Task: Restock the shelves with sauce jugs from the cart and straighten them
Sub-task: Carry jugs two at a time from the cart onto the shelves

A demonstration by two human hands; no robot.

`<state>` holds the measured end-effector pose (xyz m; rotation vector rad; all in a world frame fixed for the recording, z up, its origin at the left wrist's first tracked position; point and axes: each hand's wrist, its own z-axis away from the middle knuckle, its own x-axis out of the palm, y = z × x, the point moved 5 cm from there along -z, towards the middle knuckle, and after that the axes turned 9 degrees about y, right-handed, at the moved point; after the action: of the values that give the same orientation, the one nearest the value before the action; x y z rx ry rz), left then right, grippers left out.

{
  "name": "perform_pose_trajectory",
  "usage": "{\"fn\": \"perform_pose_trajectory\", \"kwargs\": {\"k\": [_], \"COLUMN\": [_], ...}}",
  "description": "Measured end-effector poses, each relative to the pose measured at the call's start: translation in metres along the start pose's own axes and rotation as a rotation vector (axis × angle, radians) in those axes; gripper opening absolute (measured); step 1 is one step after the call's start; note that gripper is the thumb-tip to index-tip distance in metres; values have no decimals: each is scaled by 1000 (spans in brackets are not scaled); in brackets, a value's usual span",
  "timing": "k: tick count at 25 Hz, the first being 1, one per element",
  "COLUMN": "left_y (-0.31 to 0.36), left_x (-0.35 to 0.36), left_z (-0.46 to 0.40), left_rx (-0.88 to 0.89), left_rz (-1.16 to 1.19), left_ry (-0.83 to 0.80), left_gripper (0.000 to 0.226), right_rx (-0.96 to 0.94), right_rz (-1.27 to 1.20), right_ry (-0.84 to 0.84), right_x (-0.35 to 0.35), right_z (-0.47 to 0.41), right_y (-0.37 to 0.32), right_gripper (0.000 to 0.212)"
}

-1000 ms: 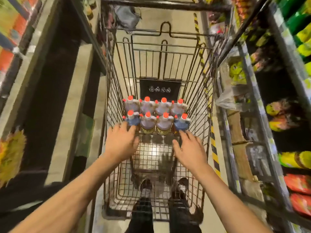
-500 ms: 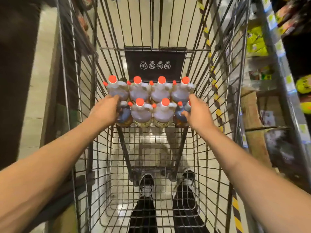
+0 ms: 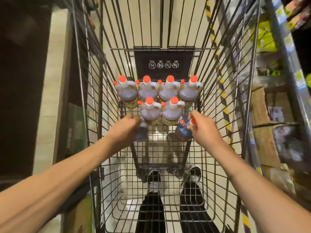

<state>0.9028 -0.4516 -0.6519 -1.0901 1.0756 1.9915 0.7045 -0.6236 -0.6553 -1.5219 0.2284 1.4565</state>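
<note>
Left hand (image 3: 125, 127): arm stretched into the wire cart (image 3: 94, 101), grip closed over a blurred sauce jug (image 3: 142, 132), now raised nearer than the row. Just beyond both grips: six orange-capped jugs (image 3: 159, 98), standing upright on the cart floor. Right hand (image 3: 204, 127): arm extended, grip clamped on a second jug (image 3: 183, 132) at its neck, tilted, lifted since half a second ago.
</note>
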Motion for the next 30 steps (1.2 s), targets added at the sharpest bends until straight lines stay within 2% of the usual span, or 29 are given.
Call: {"fn": "perform_pose_trajectory", "kwargs": {"k": [1,4,7,9,11,13,14,16,18,21,24,27,30], "left_y": [4,20,23,13,-5,-22,-27,-30,-32,-41,-34,-34,-38], "left_x": [8,16,14,18,31,47,54,67,78,89,98,106,107], "left_z": [6,9,-1,-5,-5,-5,-5,-3,-4,-3,-4,-8,-9], "left_rx": [2,8,-25,-107,-248,-369,-421,-463,-470,-576,-532,-444,-368], "left_rz": [30,128,245,432,652,808,861,903,916,1003,988,984,816], "left_ry": [-4,51,158,202,140,115,102,50,6,7,-22,13,56], "left_gripper": [27,43,21,19,47,87,100,111,117,121,119,114,108], "right_rx": [-30,-120,-29,14,114,245,323,425,433,443,399,319,301], "right_rz": [-18,-120,-228,-275,-385,-481,-512,-555,-556,-585,-583,-561,-591], "right_ry": [-37,-112,-141,-137,-167,-171,-170,-195,-240,-267,-259,-319,-287], "right_x": [4,20,34,42,48,55,63,80,94,107,112,119,127], "right_z": [6,22,26,26,29,31,31,30,29,22,15,14,9], "right_y": [-5,-15,-9,-1,4,12,18,28,34,40,40,36,41], "right_gripper": [17,19,35,38,50,71,84,111,128,115,99,106,115]}}
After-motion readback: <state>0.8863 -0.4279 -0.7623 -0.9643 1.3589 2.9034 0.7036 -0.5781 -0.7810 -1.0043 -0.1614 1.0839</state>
